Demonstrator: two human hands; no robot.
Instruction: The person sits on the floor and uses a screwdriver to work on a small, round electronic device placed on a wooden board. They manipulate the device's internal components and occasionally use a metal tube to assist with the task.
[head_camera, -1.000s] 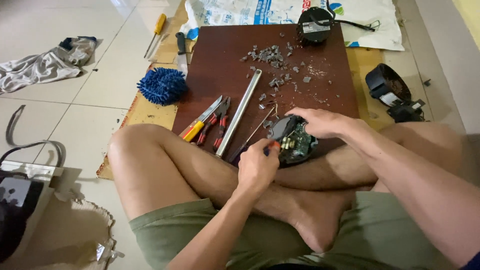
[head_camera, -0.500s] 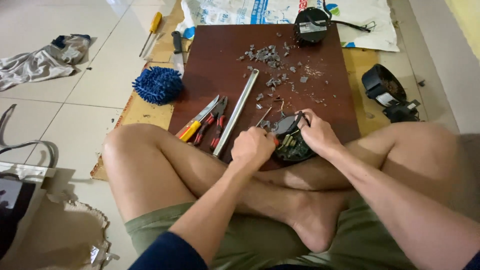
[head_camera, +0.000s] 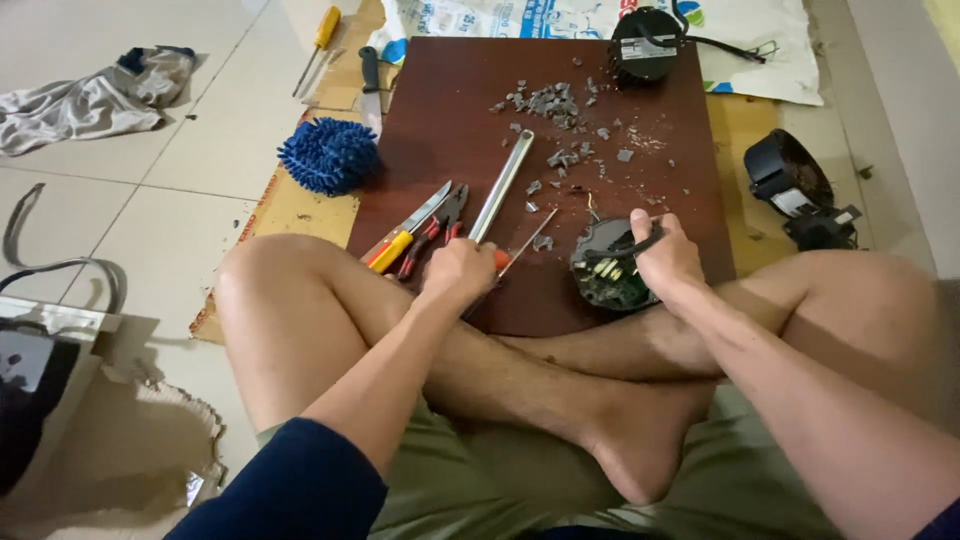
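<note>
I sit cross-legged on the floor at a dark brown board (head_camera: 450, 110). My right hand (head_camera: 665, 255) grips a round black motor part (head_camera: 605, 265) with a green circuit inside, held tilted on the board's near edge. My left hand (head_camera: 460, 272) is closed around a screwdriver (head_camera: 525, 245) with an orange handle; its thin shaft points up and right, its tip a little left of the motor part. Grey broken bits (head_camera: 555, 105) lie scattered over the board's far half.
Red-handled pliers (head_camera: 435, 230), a yellow-handled knife (head_camera: 405, 235) and a long metal bar (head_camera: 500, 185) lie left of my hands. A blue duster mop head (head_camera: 328, 155), a black round motor (head_camera: 645, 42), a black fan housing (head_camera: 795, 185) and a cloth (head_camera: 90, 100) surround the board.
My left hand drew back to the left, pulling the screwdriver away from the motor part. The right hand stays on the part, now more upright on the board's edge.
</note>
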